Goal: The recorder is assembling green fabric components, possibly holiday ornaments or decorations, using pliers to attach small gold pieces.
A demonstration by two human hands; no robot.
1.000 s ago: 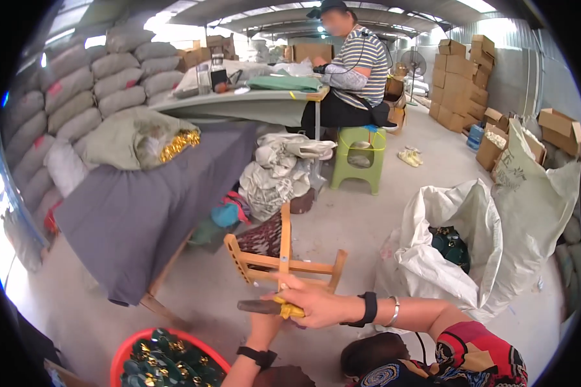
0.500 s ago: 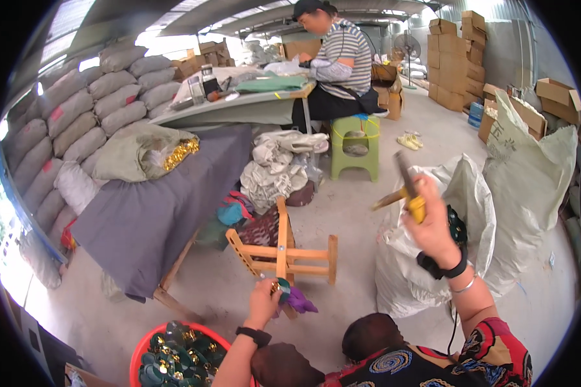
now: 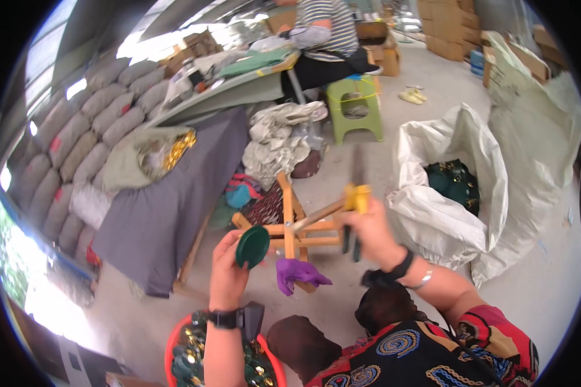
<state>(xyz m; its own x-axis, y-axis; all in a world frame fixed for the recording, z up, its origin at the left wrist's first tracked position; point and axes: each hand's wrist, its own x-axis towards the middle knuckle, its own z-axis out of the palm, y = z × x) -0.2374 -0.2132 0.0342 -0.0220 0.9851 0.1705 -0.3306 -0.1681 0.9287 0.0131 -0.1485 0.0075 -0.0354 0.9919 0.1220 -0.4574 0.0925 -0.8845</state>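
Observation:
My left hand [image 3: 229,267] is closed on the edge of a dark green round disc [image 3: 253,246], held tilted with its flat face up. My right hand [image 3: 371,229] grips a yellow-and-dark hand tool [image 3: 357,197]; motion blurs its long dark upper part, so its kind is unclear. A wooden stick [image 3: 316,216] juts left from that grip. Below the hands is a wooden frame [image 3: 289,242], perhaps an overturned stool, with a purple cloth [image 3: 298,276] hanging on its near end. A red basin [image 3: 274,361] near my left forearm holds many green pieces with gold bits.
To the right, an open white sack [image 3: 426,219] contains green pieces [image 3: 455,184]. A grey cloth-covered table [image 3: 174,206] stands left, before piled sacks [image 3: 77,151]. A green plastic stool [image 3: 355,106] and a seated person in stripes [image 3: 316,26] are beyond.
My left hand has risen and moved left, turning the disc so its face shows. My right hand has moved left and down with the tool. The view has tilted downward.

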